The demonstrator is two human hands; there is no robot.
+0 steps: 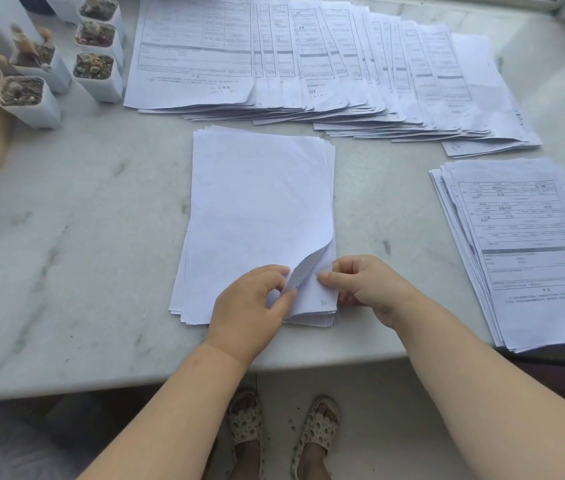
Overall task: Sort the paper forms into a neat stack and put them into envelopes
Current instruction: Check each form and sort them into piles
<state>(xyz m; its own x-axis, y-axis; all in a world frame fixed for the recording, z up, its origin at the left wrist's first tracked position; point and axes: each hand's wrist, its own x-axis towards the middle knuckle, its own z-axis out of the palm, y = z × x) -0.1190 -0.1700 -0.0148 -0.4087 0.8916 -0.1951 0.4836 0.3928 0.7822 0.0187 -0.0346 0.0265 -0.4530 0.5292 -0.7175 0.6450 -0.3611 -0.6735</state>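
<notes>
Marble worktop [66, 237] carries 3 paper groups: a face-down stack [260, 202] at centre, a fanned row [308, 64] behind, another pile [523, 244] right. Left hand [250, 303] pinches its lifted corner; right hand [360, 285] pinches the sheets beneath. Sorting seems unfinished; no envelopes visible.

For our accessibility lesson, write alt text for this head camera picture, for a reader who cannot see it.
Both hands, left hand and right hand, pinch up the near right corner of a face-down paper stack on a marble table. Printed forms lie fanned behind it, another pile to the right, small plant pots at left.
</notes>
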